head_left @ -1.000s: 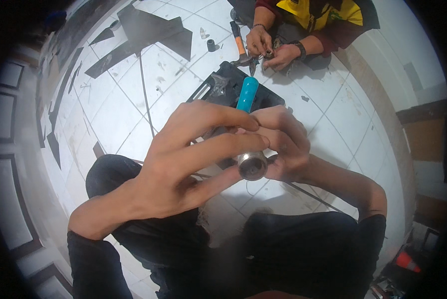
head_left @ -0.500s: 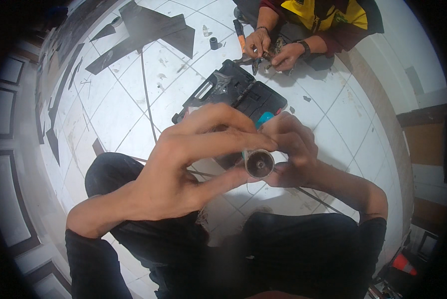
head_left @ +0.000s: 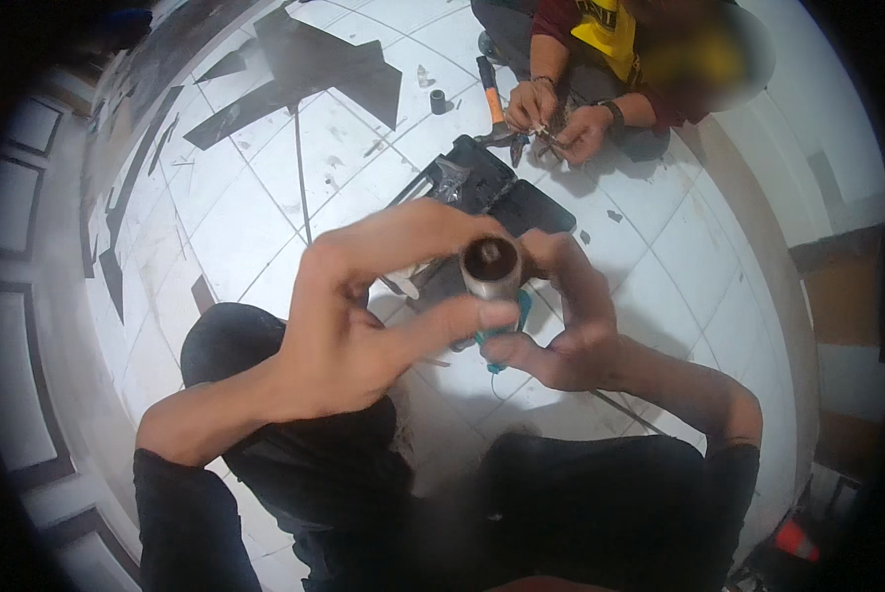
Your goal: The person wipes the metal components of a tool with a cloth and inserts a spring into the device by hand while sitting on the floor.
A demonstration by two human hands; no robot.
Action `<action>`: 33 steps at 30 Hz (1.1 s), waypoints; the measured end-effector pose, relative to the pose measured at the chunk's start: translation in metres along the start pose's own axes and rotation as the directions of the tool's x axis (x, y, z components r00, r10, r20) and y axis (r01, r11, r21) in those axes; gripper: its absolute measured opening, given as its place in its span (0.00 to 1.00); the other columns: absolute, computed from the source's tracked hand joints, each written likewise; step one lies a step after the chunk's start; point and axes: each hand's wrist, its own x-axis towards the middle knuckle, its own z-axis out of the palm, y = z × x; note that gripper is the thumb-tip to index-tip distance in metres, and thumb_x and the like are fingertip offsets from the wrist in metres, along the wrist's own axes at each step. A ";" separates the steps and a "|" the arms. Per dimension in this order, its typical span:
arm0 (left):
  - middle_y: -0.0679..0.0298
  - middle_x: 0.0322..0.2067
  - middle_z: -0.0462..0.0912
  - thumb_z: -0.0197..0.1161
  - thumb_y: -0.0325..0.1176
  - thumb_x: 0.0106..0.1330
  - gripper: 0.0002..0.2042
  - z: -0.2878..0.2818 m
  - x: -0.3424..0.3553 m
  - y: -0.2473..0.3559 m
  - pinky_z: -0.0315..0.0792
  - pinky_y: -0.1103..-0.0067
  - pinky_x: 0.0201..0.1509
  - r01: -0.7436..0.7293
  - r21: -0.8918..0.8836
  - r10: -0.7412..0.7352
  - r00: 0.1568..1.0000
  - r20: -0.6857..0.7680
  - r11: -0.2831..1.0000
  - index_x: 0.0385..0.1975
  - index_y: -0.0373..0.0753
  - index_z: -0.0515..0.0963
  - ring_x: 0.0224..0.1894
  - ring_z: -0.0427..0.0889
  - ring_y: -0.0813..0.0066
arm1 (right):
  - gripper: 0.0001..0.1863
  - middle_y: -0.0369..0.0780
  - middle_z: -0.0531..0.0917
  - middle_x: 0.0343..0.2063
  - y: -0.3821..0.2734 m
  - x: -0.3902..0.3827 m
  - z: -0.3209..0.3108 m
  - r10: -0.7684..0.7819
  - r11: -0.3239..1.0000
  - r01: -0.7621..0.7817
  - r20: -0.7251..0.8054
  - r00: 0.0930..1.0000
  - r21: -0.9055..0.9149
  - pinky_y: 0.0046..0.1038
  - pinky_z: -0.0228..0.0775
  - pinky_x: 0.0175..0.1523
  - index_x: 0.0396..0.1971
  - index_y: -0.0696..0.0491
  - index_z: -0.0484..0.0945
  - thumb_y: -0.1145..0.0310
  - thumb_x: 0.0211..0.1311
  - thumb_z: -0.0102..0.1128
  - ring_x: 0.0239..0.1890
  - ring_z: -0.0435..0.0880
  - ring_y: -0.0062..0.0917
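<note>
In front of my chest I hold a tool with a hollow, round metal barrel (head_left: 496, 286) and a teal body (head_left: 524, 304). Its open end tips up toward me, and a small part shows deep inside the dark bore. My left hand (head_left: 364, 306) has its thumb against the near side of the barrel and its fingers round the far side. Curled about the right side, my right hand (head_left: 571, 316) has its thumb low by the teal part. The tool's lower end is mostly hidden behind my hands.
Beyond my hands a black plastic tool case (head_left: 487, 187) lies opened on the tiled floor. A hammer (head_left: 492, 94) with an orange and black handle lies near a co-worker's hands (head_left: 561, 123), which hold a small part. Dark cut sheet pieces (head_left: 324, 74) and a black cylinder (head_left: 438, 102) lie farther off.
The barrel's open end has swung up and slightly left, showing more of its side and the teal body. My left thumb now lies across the barrel. My view has shifted a little.
</note>
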 end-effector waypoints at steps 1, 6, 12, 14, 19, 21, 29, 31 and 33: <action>0.57 0.41 0.86 0.75 0.28 0.58 0.17 -0.002 0.001 -0.001 0.73 0.75 0.53 -0.003 0.012 0.003 1.000 -0.006 1.000 0.47 0.31 0.84 0.44 0.83 0.71 | 0.37 0.45 0.79 0.46 0.002 0.001 0.001 0.040 0.997 -0.042 0.031 0.999 0.066 0.32 0.77 0.48 0.57 0.57 0.68 0.60 0.52 0.81 0.44 0.84 0.33; 0.56 0.39 0.87 0.69 0.47 0.67 0.22 -0.011 0.008 0.006 0.80 0.67 0.51 0.104 -0.137 -0.144 0.934 -0.326 0.985 0.49 0.33 0.82 0.43 0.88 0.64 | 0.48 0.51 0.76 0.54 0.014 0.002 0.010 -0.005 0.994 -0.003 0.074 0.997 0.112 0.39 0.74 0.56 0.67 0.58 0.60 0.57 0.52 0.80 0.52 0.81 0.38; 0.58 0.38 0.87 0.67 0.49 0.70 0.24 -0.029 0.021 0.013 0.73 0.76 0.54 -0.006 -0.173 -0.087 0.849 -0.522 0.985 0.47 0.29 0.81 0.42 0.84 0.74 | 0.47 0.53 0.78 0.51 0.019 -0.018 0.012 0.114 0.993 -0.116 0.148 0.982 0.009 0.38 0.73 0.53 0.66 0.63 0.61 0.59 0.51 0.79 0.49 0.82 0.41; 0.58 0.39 0.85 0.63 0.50 0.72 0.25 -0.029 0.022 0.010 0.71 0.74 0.55 -0.031 -0.307 -0.148 0.828 -0.541 0.951 0.49 0.29 0.80 0.44 0.81 0.73 | 0.44 0.53 0.78 0.50 0.024 -0.017 0.018 0.071 0.996 -0.075 0.072 0.995 0.051 0.36 0.74 0.51 0.64 0.63 0.62 0.62 0.52 0.78 0.47 0.83 0.41; 0.62 0.42 0.80 0.44 0.58 0.79 0.28 -0.027 0.021 0.012 0.73 0.73 0.55 -0.018 -0.198 -0.071 0.899 -0.433 0.980 0.52 0.36 0.74 0.47 0.80 0.71 | 0.36 0.52 0.80 0.47 0.010 -0.013 0.014 0.030 0.996 -0.029 -0.004 1.000 0.085 0.33 0.76 0.46 0.59 0.64 0.65 0.71 0.52 0.72 0.41 0.85 0.38; 0.64 0.40 0.77 0.37 0.60 0.79 0.29 -0.023 0.019 0.015 0.71 0.73 0.51 -0.150 -0.262 0.000 0.867 -0.498 0.953 0.48 0.38 0.73 0.44 0.77 0.71 | 0.35 0.51 0.81 0.44 0.001 -0.008 0.013 0.000 0.991 -0.005 0.032 1.000 0.134 0.33 0.76 0.45 0.59 0.64 0.64 0.72 0.52 0.70 0.40 0.86 0.37; 0.58 0.37 0.73 0.34 0.63 0.78 0.31 -0.004 0.014 0.019 0.70 0.69 0.51 -0.267 -0.152 0.154 0.844 -0.514 0.952 0.41 0.36 0.71 0.43 0.76 0.65 | 0.34 0.49 0.81 0.41 0.002 -0.020 0.029 -0.019 0.995 0.016 0.029 0.999 0.102 0.35 0.76 0.44 0.59 0.63 0.65 0.72 0.52 0.69 0.36 0.85 0.36; 0.57 0.37 0.73 0.35 0.60 0.79 0.30 -0.002 0.013 0.020 0.70 0.69 0.51 -0.296 -0.139 0.189 0.842 -0.506 0.945 0.41 0.35 0.71 0.43 0.76 0.64 | 0.34 0.49 0.81 0.40 0.002 -0.023 0.030 0.017 0.991 -0.022 0.039 0.999 0.131 0.36 0.76 0.43 0.59 0.63 0.65 0.72 0.52 0.69 0.36 0.84 0.37; 0.56 0.37 0.73 0.35 0.58 0.80 0.29 0.000 0.011 0.022 0.71 0.68 0.52 -0.300 -0.160 0.196 0.863 -0.465 0.941 0.41 0.34 0.71 0.43 0.77 0.64 | 0.34 0.49 0.80 0.38 0.004 -0.025 0.029 0.071 0.993 -0.080 0.098 0.993 0.090 0.39 0.73 0.42 0.59 0.63 0.65 0.73 0.52 0.69 0.35 0.82 0.40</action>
